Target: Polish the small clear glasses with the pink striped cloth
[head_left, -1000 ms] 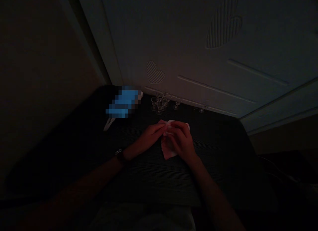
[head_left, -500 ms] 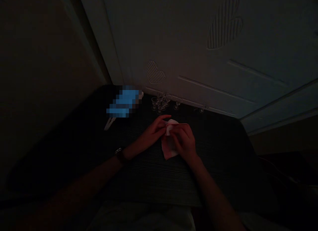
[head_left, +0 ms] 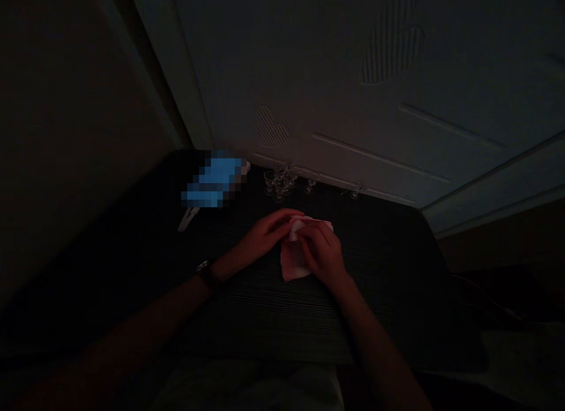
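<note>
A pink and white cloth [head_left: 293,264] is bunched between my hands above the middle of the dark table. My left hand [head_left: 274,227] is closed on its left edge, with the fingers bent round the folds. From the right, my right hand [head_left: 321,249] pinches the cloth, its thumb and fingers pressed into the white part. One corner hangs down beneath the right hand. Whether the folds wrap something is hidden. Beyond the hands, several small stemmed glasses [head_left: 279,182] stand clustered near the wall.
At the back left stands a lit, blurred blue screen [head_left: 214,181] on a light holder. A single glass [head_left: 311,185] is right of the cluster; another small glass [head_left: 355,193] is farther right. The dark tabletop [head_left: 247,317] meets a pale panel [head_left: 335,93] with heart reliefs.
The view has shifted slightly, so everything sits a little farther left. Left fingers have lowered over the cloth, and the cloth's folds have shifted a little. Both hands keep hold.
</note>
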### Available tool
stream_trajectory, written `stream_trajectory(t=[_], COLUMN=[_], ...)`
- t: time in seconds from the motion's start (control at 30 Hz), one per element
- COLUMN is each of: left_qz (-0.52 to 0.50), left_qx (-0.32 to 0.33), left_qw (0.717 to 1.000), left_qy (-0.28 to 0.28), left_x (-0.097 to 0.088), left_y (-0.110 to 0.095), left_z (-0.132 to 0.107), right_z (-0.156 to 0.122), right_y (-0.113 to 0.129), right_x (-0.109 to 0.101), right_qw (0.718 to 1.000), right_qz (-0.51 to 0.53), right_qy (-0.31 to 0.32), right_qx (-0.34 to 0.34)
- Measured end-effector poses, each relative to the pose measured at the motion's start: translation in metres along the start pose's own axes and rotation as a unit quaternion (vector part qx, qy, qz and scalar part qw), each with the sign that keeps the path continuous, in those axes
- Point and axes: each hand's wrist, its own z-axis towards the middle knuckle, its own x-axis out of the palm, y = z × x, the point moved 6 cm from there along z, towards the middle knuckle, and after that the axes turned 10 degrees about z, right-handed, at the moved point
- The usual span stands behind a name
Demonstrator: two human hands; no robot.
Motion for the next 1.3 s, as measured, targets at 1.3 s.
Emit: stream_trajectory(t=[1.3], left_qz=[-0.067], left_qx=[0.010], left_qw=[0.997], left_qy=[0.030], left_x=[0.002], left_y=[-0.006], left_z=[-0.002], right_z=[-0.001], right_y=[-0.006], right_x=[-0.005], right_qw=[0.999], right_qz=[-0.003], right_qy=[-0.007], right_qx=[0.040])
